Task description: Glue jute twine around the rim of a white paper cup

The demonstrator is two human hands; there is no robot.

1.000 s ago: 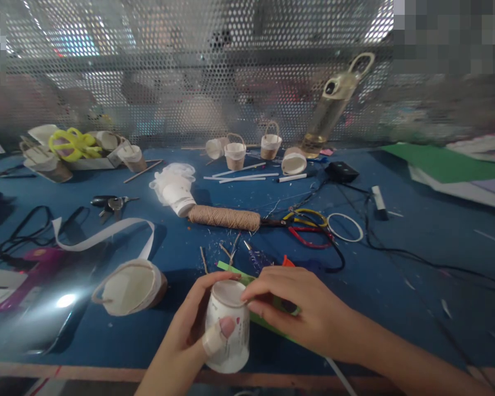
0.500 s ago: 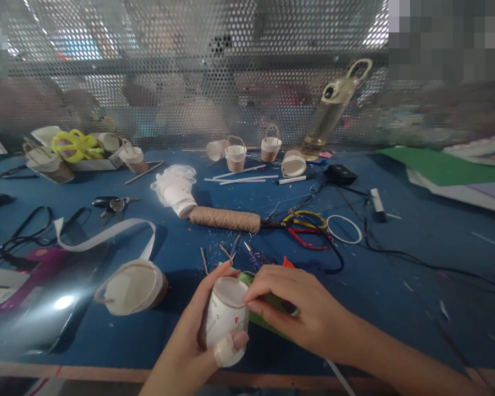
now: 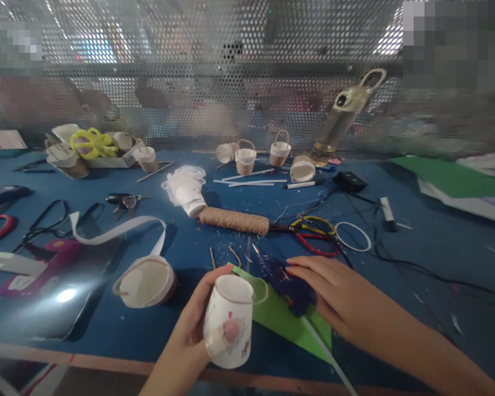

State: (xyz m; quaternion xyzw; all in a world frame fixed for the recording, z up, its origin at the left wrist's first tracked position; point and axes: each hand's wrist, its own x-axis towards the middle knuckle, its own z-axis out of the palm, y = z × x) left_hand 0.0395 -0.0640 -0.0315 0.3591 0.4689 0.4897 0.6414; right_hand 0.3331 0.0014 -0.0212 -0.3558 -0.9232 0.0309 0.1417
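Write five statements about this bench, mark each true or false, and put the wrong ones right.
1. The left grip holds a white cup. True.
2. The right grip is on the bunch of keys. False: it is at the dark blue glue gun; the keys lie on the left side of the table.
3. A thin loop juts out sideways from the upper end of the white cup. True.
4. The twine roll stands on end. False: it lies on its side.
5. The clear bottle is in the front left corner. False: it is at the back, right of the middle, by the mesh panel.
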